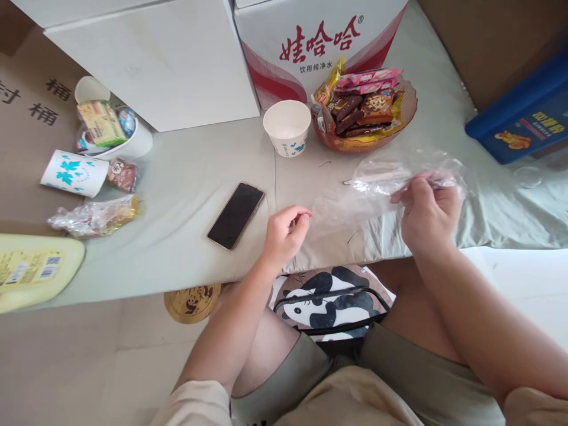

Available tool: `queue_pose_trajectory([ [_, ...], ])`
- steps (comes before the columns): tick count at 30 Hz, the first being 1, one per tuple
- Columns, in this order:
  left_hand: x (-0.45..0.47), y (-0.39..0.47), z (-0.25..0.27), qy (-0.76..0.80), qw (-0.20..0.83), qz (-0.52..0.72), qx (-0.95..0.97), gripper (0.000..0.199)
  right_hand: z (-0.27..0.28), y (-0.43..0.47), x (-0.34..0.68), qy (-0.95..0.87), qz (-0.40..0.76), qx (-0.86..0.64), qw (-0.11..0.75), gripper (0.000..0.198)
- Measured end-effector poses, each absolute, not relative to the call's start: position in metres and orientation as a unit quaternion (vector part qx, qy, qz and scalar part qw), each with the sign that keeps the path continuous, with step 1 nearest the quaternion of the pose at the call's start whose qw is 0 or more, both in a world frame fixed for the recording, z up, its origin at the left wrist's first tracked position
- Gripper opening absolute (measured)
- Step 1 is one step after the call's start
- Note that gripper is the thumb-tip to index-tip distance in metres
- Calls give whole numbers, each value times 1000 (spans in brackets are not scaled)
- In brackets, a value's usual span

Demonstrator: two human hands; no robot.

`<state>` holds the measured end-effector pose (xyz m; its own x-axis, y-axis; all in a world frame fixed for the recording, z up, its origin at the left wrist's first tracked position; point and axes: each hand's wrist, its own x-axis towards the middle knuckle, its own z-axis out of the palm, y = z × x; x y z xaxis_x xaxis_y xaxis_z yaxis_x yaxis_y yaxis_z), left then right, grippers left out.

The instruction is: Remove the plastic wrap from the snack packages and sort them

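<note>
Pinching a clear plastic bag [381, 183] w/ the right hand [430, 210], thumb and fingers closed on its crumpled right part. Left hand [286, 236] has its fingers curled in too, thumb tip by the forefinger, holding the thin left end of the film afaict. So the bag's spread btwn both hands, over the right part of the cloth-covered surface [177, 257], w/ something pale showing thru it, can't tell what tbh

Just beyond, on the far side: amber see-thru bowl [350, 144] heaped w/ wrapped snacks [361, 109], and an upright paper cup [286, 133] just left of it. White box w/ red lettering [319, 35] behind them

Phone [236, 216], dark screen up, lies left of the left hand. Farther left, a cup w/ teal leaf prints [73, 173] on its side, small brown pkg [122, 174] next to its right end, crinkly wrapper [95, 218] nearer, white tub [139, 142] w/ snack packs farther back. Pale yellow container [48, 269] at near left, blue container [519, 112] far right
</note>
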<state>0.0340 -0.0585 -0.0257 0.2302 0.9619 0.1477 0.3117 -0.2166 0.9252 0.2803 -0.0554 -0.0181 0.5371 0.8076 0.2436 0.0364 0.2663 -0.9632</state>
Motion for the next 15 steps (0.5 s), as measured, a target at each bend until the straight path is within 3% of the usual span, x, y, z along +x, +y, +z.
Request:
queue_pose_trajectory([
  [5, 36, -55, -26, 505, 251, 200, 801, 18, -17, -70, 278, -429, 338, -480, 686, 15],
  [8, 31, -49, -29, 519, 207, 146, 816, 25, -11, -81, 280, -531, 462, -419, 574, 21],
  [12, 19, -40, -29, 506, 213, 219, 807, 30, -1, -85, 277, -602, 618, -390, 321, 25],
  [15, 12, -40, -22, 445, 337, 331, 761, 21, 2, -83, 269, -607, 622, -431, 244, 24],
])
